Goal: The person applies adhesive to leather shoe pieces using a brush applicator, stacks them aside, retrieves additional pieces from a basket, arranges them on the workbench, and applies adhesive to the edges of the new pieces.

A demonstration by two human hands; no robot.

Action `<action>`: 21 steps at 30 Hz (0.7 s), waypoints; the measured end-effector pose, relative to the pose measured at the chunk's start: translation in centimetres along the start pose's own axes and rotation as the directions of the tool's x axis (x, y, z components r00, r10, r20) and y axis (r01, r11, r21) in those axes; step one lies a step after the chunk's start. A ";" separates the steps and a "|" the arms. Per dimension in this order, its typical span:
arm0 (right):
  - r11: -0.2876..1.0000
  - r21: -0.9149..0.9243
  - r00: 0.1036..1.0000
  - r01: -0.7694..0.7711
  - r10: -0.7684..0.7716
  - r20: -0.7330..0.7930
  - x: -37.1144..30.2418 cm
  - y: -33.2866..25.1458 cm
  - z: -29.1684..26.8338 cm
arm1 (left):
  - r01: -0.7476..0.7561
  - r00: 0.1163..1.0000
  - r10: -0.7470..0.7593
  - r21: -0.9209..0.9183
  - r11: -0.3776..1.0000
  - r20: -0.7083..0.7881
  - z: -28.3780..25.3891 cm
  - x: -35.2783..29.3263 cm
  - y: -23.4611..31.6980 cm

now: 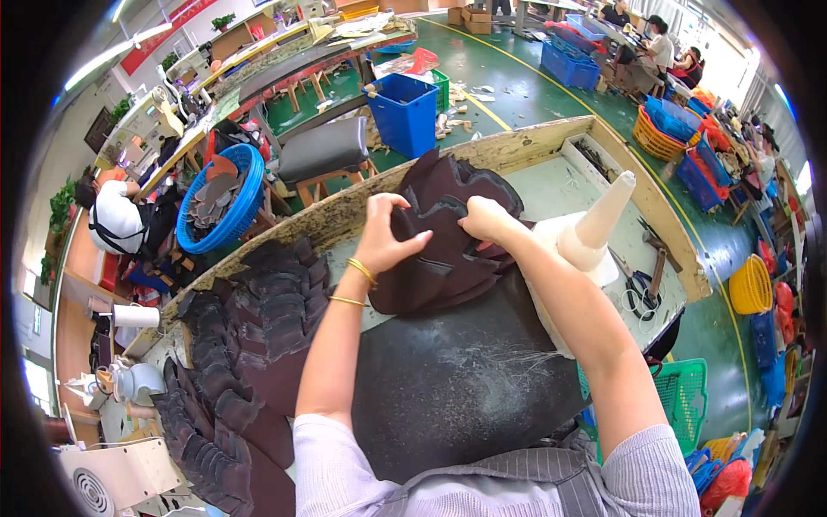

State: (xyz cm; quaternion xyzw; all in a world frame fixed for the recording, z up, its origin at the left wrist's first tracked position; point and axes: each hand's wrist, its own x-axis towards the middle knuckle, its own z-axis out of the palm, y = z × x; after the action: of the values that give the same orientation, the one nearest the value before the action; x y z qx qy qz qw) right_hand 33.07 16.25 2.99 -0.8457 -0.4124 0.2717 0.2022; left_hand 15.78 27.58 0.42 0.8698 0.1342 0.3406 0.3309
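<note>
A pile of dark brown, leather-like cut pieces point(435, 280) with curved, notched edges lies at the far side of the bench in front of me. Over its left part is my left hand point(383, 237), thumb and forefinger spread wide in a C shape with nothing between them. My right hand point(488, 221) is closed at the pile's upper right, its fingertips pinched on the edge of a brown piece. A dark, scuffed work mat point(465, 388) lies between the pile and my body. More brown pieces point(258, 345) overlap in fanned rows to my left.
Beyond my right forearm stands a white cone point(599, 220). Scissors point(639, 286) and a hammer point(658, 269) lie near the right rim. A raised wooden edge point(517, 142) bounds the bench. Blue baskets point(222, 198), a blue bin point(403, 115) and a padded stool point(323, 151) stand beyond; people sit farther off.
</note>
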 end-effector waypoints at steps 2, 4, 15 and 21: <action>0.999 0.032 0.998 0.016 -0.014 -0.069 -0.1 0.1 0.4 | -0.116 0.992 0.117 0.014 0.993 -0.049 1.9 0.3 -0.2; 1.000 0.024 0.996 0.004 -0.001 -0.094 -0.8 -0.6 -0.5 | -0.206 0.976 0.208 0.039 0.978 -0.060 3.8 1.2 0.9; 0.972 -0.079 0.960 -0.222 0.204 -0.189 3.5 2.6 -2.7 | 0.124 0.966 -0.183 0.295 0.948 0.181 8.8 3.1 0.7; 0.986 0.083 0.955 -0.143 0.160 -0.250 1.9 1.7 -3.1 | 0.096 0.984 -0.131 0.262 0.960 0.118 6.8 2.5 0.4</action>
State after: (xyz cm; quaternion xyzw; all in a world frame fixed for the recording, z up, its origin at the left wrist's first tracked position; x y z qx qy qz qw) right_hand 36.95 16.41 3.86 -0.8959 -0.3079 0.1881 0.2592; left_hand 22.27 25.13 -1.74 0.9170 0.2041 0.2415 0.2434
